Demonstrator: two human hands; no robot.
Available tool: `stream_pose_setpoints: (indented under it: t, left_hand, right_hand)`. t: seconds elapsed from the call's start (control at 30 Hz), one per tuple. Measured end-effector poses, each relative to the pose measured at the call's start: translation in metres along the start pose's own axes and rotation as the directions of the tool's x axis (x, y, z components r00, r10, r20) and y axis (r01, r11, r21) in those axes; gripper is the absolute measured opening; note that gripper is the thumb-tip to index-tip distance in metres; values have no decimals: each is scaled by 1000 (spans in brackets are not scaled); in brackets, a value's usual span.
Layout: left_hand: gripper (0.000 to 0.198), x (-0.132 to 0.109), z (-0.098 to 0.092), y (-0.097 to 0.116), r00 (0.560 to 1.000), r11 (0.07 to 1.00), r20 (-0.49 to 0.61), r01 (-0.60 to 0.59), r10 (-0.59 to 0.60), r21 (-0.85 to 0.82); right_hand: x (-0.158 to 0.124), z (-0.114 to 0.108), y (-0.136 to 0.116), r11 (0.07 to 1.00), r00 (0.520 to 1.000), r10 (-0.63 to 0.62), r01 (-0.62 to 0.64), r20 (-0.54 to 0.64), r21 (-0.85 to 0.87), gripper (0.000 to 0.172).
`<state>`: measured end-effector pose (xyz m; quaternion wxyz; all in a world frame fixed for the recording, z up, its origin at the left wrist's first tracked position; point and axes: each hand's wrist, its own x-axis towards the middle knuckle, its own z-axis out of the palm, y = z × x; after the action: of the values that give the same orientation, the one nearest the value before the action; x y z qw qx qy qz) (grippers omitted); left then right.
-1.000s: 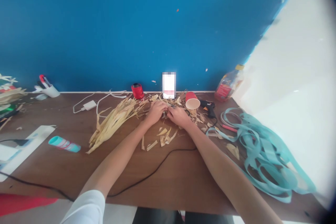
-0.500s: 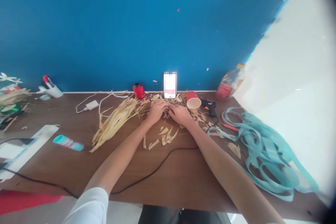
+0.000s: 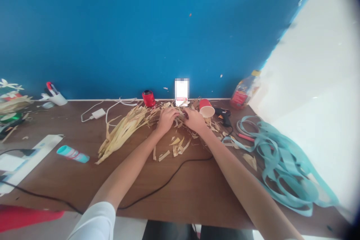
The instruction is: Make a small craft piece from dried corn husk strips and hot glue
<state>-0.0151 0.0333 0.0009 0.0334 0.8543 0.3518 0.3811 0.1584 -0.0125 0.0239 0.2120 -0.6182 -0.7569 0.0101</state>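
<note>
Both my hands reach to the far side of a brown table [image 3: 70, 180], among dried straw-coloured husk strips. My left hand [image 3: 165, 119] has its fingers curled over strips at the right end of a long husk bundle [image 3: 123, 131]. My right hand [image 3: 194, 120] is closed too, fingers pinched on a small piece close to my left hand; what it grips is too small to name. Cut husk scraps [image 3: 176, 147] lie just in front of both hands.
A red paper cup [image 3: 206, 108] lies on its side beside a black glue gun [image 3: 223, 115]. Teal ribbon [image 3: 284, 165] is heaped at the right. A black cable [image 3: 157, 187] crosses the table. A teal tube [image 3: 72, 153], a charger [image 3: 98, 113], a red spool [image 3: 147, 98] and a bottle [image 3: 244, 90] stand around.
My hands have shifted slightly farther away and apart, staying in the husk pile. The camera moved a little; nothing else on the table has changed.
</note>
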Motion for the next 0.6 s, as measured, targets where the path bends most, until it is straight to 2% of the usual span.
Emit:
stream_pose_setpoints:
  t: [0.1,0.2,0.33,0.43,0.6]
  left_hand:
    - [23,0,1,-2,1000,1000,-10,-7,7,-9]
    - [23,-1,2,-3,1000,999,-15,-18,18,-30]
    - [22,-1,4,-3,999,997,-15,-48,47,-64]
    - [23,0,4,-3,999,996,-13,-38,37,-76]
    - [24,0,4,-2,1000,996,-13,-1,0,-92]
  right_hand:
    - [2,-6,1,996,997,-75,73,20,55,21]
    - [2,-10,1,992,991,-129,128,38,18,24]
    - [1,-12,1,988,987,-142,147,81,-54,32]
    - [2,-14,6,987,983,-148,154,107,-47,33]
    - [6,-18,20,985,983,-170,171,69,-7,33]
